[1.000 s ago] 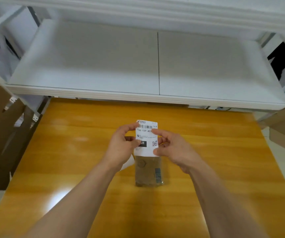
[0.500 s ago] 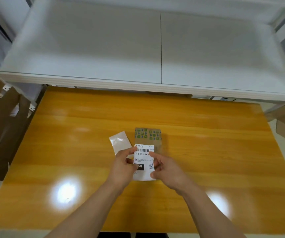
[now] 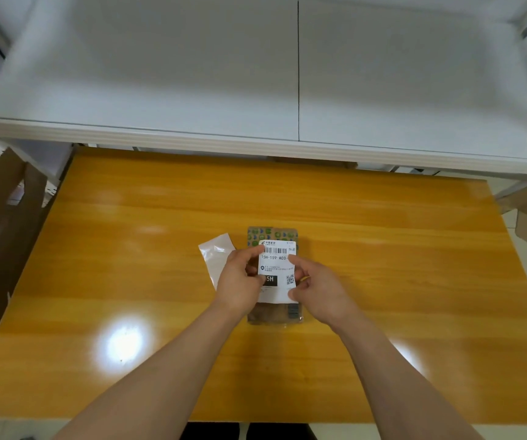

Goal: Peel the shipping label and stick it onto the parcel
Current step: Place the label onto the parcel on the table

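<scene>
Head view: left hand (image 3: 240,281) and right hand (image 3: 322,290) pinch white printed shipping label (image 3: 276,271) over flat brown parcel (image 3: 273,314); glossy white backing sheet (image 3: 216,255) lies beside, so peeling seems done; sticking remains.

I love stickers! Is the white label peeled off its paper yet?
Peeled: the shiny white backing sheet lies apart on the yellow table; left hand and right hand hold the printed white label.

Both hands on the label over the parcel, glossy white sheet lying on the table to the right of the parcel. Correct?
One thing is wrong: the head view shows the glossy white sheet lying to the left of the parcel, not the right. The rest holds: the left hand and right hand both pinch the label over the parcel on the table.
</scene>
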Tool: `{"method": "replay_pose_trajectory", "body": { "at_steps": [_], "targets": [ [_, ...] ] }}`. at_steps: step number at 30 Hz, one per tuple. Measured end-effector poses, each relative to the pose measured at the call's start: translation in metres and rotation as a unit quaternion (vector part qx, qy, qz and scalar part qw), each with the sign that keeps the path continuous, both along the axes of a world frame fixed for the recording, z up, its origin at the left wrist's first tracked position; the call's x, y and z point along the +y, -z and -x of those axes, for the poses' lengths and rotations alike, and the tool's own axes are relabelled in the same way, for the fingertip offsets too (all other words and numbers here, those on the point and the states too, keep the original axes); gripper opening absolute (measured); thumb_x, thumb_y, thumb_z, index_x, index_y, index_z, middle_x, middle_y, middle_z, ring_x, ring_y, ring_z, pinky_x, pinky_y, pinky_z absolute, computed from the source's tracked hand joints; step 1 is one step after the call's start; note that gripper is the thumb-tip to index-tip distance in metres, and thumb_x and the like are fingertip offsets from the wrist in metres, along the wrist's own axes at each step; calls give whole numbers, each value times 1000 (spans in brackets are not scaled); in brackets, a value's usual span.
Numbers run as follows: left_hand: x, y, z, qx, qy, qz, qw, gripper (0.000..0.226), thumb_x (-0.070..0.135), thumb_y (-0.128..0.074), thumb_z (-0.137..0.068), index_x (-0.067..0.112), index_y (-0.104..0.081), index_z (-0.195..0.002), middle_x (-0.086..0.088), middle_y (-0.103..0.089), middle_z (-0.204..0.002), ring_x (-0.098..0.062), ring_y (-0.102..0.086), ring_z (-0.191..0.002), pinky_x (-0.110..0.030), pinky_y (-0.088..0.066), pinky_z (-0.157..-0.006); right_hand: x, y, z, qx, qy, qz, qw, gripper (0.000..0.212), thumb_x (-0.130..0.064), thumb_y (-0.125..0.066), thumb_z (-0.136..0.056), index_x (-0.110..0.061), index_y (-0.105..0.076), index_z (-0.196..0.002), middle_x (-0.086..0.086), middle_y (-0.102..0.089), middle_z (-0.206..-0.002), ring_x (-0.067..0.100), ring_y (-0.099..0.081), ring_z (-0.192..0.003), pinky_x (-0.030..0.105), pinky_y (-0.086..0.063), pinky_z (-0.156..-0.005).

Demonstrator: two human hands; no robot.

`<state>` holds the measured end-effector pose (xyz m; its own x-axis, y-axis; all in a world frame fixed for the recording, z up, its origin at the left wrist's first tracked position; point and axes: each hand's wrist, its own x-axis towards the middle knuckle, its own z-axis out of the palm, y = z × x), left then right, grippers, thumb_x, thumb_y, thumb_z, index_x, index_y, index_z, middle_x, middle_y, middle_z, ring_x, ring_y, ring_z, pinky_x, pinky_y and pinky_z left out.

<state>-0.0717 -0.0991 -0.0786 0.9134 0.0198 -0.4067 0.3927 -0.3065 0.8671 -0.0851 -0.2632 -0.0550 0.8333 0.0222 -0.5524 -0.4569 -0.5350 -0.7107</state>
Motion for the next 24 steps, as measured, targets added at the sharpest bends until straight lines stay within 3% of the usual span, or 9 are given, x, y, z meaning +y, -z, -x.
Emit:
{"method": "replay_pose_trajectory", "body": {
  "at_steps": [11, 16, 24],
  "targets": [
    [1, 12, -5, -8, -5, -7, 1000, 56, -13, -59, -85, 18, -58, -132, 3, -50, -120, -4, -53, -83, -7, -47, -71, 2, 13, -4, -25, -12, 20, 999, 69, 5, -66, -86, -21, -44, -146, 2, -51, -105, 6, -50, -72, 15, -44, -64],
    [2, 14, -1, -7, -13, 0, 1000, 53, -13, -61, -84, 17, -62, -128, 2, -54, -122, -7, -56, -95, -28, -53, -91, 1, 17, -1, -25, -3, 6, 1000, 67, 9, -63, -85, -23, -50, -143, 10, -60, -110, 15, -55, -79, 19, -48, -67],
    [4, 14, -5, -12, -9, 19, 1000, 51, -14, -59, -85, 18, -63, -125, 2, -56, -123, -2, -61, -100, -27, -55, -89, 3, 18, -2, -29, 2, -1, 1000, 63, 10, -59, -85, -23, -54, -138, 6, -63, -115, 15, -58, -81, 30, -53, -73]
  ]
}}
